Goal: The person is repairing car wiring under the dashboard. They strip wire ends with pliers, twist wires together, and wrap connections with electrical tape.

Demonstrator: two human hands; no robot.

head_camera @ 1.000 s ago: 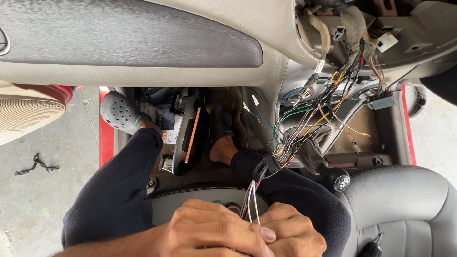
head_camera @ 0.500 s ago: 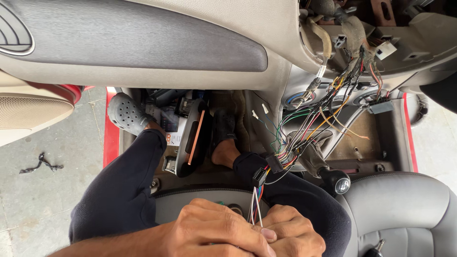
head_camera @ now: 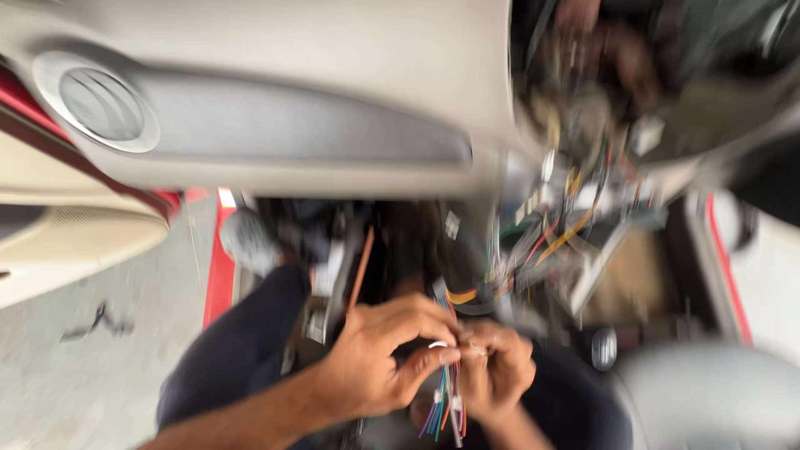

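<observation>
Since the earlier frame my view has swung left and tipped, so the round vent in the dash now shows at the upper left, and my hands have come up from the bottom edge toward the middle of the picture. Everything is smeared by motion.

My left hand is curled closed, thumb and fingertips pinched on the wires just where they meet my right hand. The right hand is closed too, its fingers bunched against the left, gripping the same wires. Their loose ends, green, purple, red and orange, hang down below my hands between the palms. I cannot tell which single wire is being pinched.

The wires sit in front of my lap, above my dark trouser leg, low in the middle of the view. Behind them a tangle of harness with yellow, red and green strands spills from the open console at the right. A grey seat shows at the lower right, concrete floor at the lower left.
</observation>
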